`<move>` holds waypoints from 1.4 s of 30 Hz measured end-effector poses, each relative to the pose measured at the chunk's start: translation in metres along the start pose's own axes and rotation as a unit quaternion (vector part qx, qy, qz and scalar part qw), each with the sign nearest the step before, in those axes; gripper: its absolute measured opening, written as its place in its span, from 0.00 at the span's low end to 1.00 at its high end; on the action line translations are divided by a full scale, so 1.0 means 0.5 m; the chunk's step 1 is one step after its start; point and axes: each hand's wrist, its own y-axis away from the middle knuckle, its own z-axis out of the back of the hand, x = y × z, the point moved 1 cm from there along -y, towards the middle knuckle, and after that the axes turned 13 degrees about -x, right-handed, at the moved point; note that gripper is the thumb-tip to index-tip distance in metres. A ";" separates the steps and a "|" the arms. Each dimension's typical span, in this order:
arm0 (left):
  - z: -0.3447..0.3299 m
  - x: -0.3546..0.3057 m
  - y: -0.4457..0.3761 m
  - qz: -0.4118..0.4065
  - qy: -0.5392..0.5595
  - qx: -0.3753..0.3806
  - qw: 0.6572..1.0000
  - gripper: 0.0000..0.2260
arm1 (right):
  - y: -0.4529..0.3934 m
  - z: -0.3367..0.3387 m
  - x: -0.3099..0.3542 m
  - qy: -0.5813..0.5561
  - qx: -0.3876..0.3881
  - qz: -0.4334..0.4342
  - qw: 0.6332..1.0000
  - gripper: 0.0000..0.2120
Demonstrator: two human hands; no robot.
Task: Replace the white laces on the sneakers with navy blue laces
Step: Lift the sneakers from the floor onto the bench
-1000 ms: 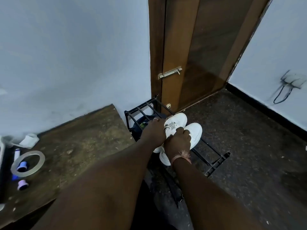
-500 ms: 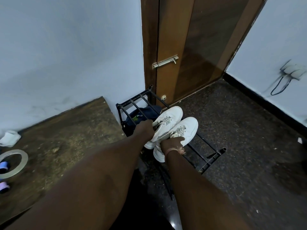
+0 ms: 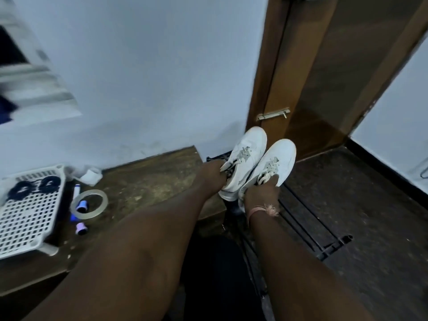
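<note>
Right of centre in the frame, the left hand [image 3: 212, 176] grips the heel of one white sneaker [image 3: 245, 158] and the right hand [image 3: 260, 194] grips the other sneaker [image 3: 275, 162], both still white-laced. Navy blue laces [image 3: 32, 187] lie in a white basket [image 3: 27, 218] on the table [image 3: 148, 181] at lower left.

The middle stretch of the worn brown wooden platform [image 3: 148, 179] lies bare, left of centre. At lower left, a white perforated plastic basket [image 3: 25, 216], a clear tape ring [image 3: 89, 204] and small purple caps [image 3: 81, 228] crowd it. Lower right, a black metal rack [image 3: 319, 230] covers the dark floor [image 3: 370, 228].
</note>
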 end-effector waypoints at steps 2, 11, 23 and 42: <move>0.055 0.038 0.010 0.028 0.024 -0.038 0.999 0.05 | 0.031 0.000 0.035 -0.010 0.001 0.045 0.999 0.35; 0.271 0.128 0.065 0.114 0.000 -0.180 0.977 0.05 | 0.162 -0.068 0.161 -0.062 0.105 0.167 0.978 0.30; 0.348 0.310 0.203 0.281 0.000 -0.352 0.893 0.06 | 0.286 -0.211 0.211 -0.118 0.178 0.189 0.958 0.04; 0.333 0.376 0.184 0.384 0.108 -0.210 0.893 0.06 | 0.279 -0.307 0.218 -0.098 0.219 0.266 0.934 0.09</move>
